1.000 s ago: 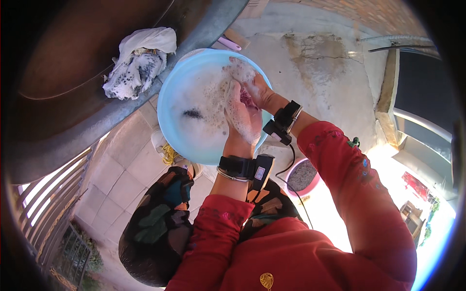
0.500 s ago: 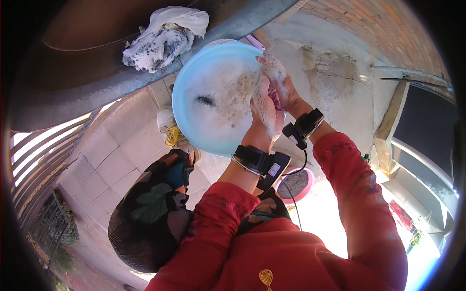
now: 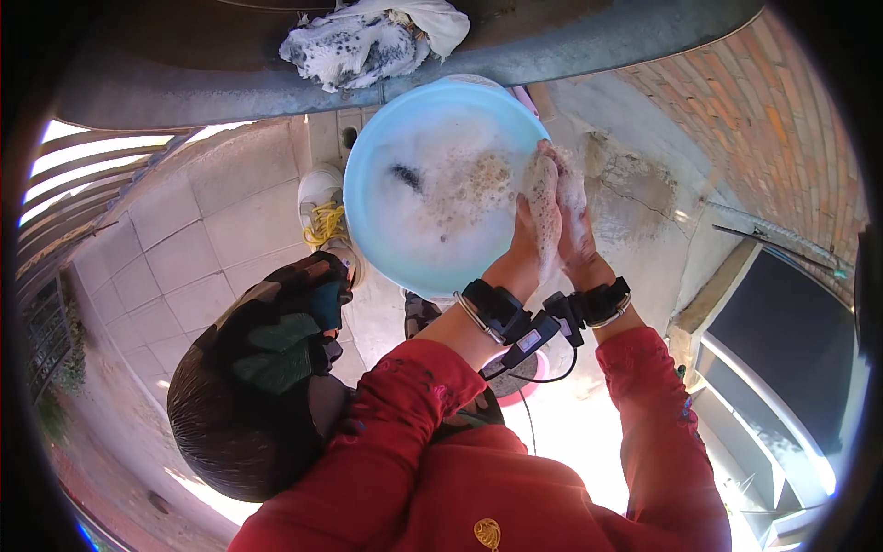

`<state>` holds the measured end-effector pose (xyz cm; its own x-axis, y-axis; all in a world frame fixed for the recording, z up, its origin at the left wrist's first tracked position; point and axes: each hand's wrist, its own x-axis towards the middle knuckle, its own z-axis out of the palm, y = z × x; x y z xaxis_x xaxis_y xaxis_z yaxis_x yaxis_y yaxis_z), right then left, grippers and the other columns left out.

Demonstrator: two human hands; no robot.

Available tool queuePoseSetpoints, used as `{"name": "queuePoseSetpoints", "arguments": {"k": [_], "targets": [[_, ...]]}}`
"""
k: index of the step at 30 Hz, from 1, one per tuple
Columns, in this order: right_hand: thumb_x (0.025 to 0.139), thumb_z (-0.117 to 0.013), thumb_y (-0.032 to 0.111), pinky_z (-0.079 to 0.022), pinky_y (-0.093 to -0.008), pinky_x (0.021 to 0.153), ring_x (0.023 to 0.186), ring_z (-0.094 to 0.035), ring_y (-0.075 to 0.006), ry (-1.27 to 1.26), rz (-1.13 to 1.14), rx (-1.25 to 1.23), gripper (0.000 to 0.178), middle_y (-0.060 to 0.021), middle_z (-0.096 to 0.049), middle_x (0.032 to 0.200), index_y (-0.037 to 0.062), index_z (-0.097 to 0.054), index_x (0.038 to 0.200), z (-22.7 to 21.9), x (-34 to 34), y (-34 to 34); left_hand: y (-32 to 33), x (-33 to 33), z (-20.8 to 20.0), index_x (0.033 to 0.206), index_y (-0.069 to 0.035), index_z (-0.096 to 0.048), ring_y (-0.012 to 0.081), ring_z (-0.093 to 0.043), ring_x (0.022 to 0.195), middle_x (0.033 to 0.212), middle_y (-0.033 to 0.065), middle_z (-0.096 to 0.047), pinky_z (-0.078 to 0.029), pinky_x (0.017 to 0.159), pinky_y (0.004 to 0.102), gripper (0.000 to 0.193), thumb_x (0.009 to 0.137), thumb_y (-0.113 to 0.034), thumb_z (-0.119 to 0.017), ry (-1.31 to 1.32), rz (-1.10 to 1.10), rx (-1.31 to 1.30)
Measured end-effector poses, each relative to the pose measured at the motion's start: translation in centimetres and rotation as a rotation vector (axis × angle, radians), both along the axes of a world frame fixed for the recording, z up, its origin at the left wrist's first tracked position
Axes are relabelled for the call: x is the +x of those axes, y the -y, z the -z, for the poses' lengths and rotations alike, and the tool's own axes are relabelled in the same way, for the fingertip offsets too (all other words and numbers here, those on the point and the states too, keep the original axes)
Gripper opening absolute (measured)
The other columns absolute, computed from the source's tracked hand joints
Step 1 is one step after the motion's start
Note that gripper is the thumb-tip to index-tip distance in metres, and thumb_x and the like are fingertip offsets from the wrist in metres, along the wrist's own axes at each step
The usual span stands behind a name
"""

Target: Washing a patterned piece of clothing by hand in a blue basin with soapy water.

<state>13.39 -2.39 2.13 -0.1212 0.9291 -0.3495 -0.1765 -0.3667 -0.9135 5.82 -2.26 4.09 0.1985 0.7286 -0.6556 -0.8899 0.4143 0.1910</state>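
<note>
Foamy hands point(image 3: 541, 224) are pressing together (contents, if any, unseen); leftward, the basin point(image 3: 364, 221), likely heavy, slippery, is suiting rim grips.

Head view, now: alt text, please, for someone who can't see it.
Foamy left hand and right hand meet at the right edge of a light blue basin of suds; whether they hold anything is hidden. A dark patch shows in the suds, and a crumpled white bundle with dark spots lies beyond.

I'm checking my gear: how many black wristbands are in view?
2: the left wristband at the wrist of the left hand, the right wristband at that of the right hand. Neither is hidden.
</note>
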Motion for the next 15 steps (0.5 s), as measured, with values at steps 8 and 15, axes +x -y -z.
{"name": "queuePoseSetpoints", "arguments": {"k": [8,15], "targets": [[0.092,-0.049,0.045,-0.049,-0.0311,0.08,0.093,-0.052,-0.0145,0.298,-0.125,0.175,0.051,-0.0037,-0.052,0.107,0.01,-0.044,0.129,2.3,3.5,-0.6,1.2,2.9,2.6,0.122,-0.015,-0.048,0.01,-0.052,0.097,0.103,-0.0014,-0.053,-0.043,0.086,0.0268,0.035,0.093,-0.034,-0.055,0.074,0.056,0.156],[0.088,-0.053,0.021,-0.033,-0.0451,0.104,0.127,-0.04,-0.0335,0.199,0.065,0.1,0.05,-0.0142,-0.042,0.138,0.01,-0.043,0.135,-1.2,-1.4,2.5,-0.4,-0.8,2.9,0.097,-0.008,-0.055,0.0103,-0.055,0.074,0.086,0.0014,-0.054,-0.048,0.061,0.0263,0.023,0.093,-0.031,-0.056,0.001,0.024,0.299]]}}
